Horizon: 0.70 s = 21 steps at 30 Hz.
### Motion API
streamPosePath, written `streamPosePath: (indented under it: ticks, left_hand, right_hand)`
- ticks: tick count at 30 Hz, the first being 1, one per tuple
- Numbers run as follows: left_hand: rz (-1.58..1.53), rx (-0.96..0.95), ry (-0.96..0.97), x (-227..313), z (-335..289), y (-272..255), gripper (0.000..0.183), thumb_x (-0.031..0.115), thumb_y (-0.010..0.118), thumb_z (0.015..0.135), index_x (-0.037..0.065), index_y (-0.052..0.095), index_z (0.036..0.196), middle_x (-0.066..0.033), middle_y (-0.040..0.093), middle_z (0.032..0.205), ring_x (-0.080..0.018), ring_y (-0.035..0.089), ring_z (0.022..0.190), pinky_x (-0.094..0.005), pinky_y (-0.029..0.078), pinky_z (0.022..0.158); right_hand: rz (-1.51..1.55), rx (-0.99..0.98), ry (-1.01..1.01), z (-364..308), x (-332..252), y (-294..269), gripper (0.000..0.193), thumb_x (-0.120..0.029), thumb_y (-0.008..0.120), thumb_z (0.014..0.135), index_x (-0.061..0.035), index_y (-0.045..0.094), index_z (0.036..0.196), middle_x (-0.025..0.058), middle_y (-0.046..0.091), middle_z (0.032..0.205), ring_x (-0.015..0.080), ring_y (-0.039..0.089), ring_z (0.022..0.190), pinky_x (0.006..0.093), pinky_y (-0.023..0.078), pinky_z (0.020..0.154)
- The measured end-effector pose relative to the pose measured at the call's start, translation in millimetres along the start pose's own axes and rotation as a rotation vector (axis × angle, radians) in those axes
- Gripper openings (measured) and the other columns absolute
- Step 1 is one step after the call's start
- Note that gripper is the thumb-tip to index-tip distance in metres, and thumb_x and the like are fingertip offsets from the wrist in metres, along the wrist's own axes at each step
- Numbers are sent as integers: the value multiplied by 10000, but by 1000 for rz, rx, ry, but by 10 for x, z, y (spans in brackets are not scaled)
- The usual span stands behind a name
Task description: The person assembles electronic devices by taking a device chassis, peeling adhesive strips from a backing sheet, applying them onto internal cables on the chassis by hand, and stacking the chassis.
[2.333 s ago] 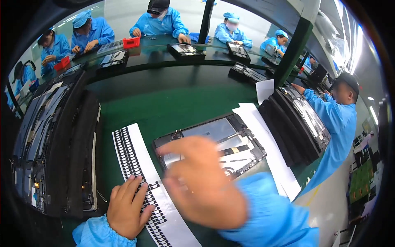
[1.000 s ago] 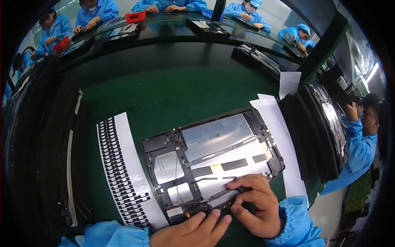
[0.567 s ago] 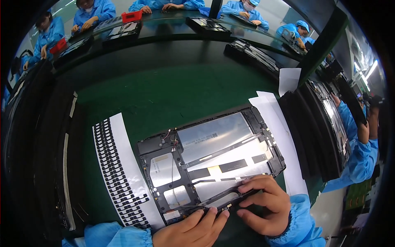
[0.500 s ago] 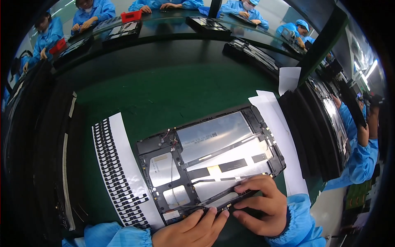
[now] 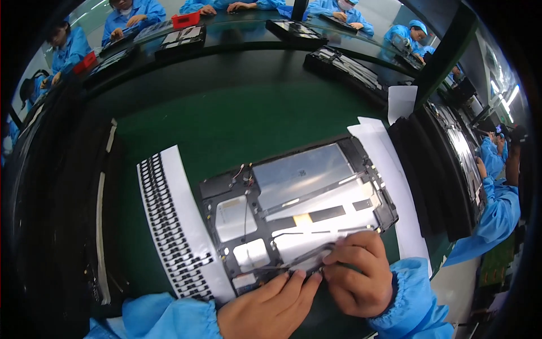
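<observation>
On the green surface (image 5: pixel 226 113), directly in front of both hands: a flat black device (image 5: pixel 299 210), opened, with inner parts exposed, lying flat but turned askew, right end farther away than the left end. Inside, toward the far edge, a large silver-grey rectangular plate (image 5: pixel 302 175); nearer than this, brighter metal with dark strips and one small yellow patch (image 5: pixel 302 218). In the left part, two smaller silver panels (image 5: pixel 232 219) and a thin dark wire.

Left hand (image 5: pixel 264 309) at the near edge of the device, back of the hand upward, fingers extended and only a little apart, with fingertips resting on this edge. Not closed around anything. Right hand (image 5: pixel 361 274) farther right at the same edge, fingers strongly bent inward, tips close together. Blurred at this place; cannot tell if pinching some thin part or only touching. Around the wrists, blue sleeves (image 5: pixel 415 294) with gathered cuffs.

Just left of the device, a long white strip (image 5: pixel 189 231) with rows of small black pieces, slanting down toward the left sleeve. On the right, white paper (image 5: pixel 405 203), and beyond it a dark stack (image 5: pixel 420 169). Farther off, more opened devices (image 5: pixel 344 68), a red bin (image 5: pixel 186 21) and co-workers (image 5: pixel 132 22) in blue.
</observation>
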<state>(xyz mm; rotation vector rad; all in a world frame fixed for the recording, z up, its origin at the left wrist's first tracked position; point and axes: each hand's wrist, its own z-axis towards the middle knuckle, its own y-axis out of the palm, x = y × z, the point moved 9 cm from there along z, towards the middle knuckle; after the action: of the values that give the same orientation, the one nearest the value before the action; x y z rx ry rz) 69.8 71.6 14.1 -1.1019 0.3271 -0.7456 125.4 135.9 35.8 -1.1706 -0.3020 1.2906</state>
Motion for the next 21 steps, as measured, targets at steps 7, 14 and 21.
streamPosePath:
  ticks: [7,14,21]
  left_hand:
    - [-339,12,-47,-201,-57,-121,298,21,483,714,-79,551,986,-191,549,1042,-318,540,971,-347,431,848]
    - [-385,-166,-210,-156,-750,-471,361,175,674,657,38,607,984,-140,571,1046,-308,537,980,-394,409,796]
    - [-262,-205,-386,-164,-928,-268,442,262,684,652,83,585,1043,-163,471,1169,-330,457,1052,-440,338,878]
  right_hand:
    - [-208,73,41,-37,-97,-18,257,34,618,528,24,586,783,115,555,842,269,518,780,341,407,646]
    - [97,-115,111,-451,-880,305,222,-28,632,612,-2,575,825,123,538,793,263,520,718,337,405,628]
    - [27,27,183,-646,-1110,451,146,-32,632,584,-1,554,703,98,486,664,234,451,561,335,362,513]
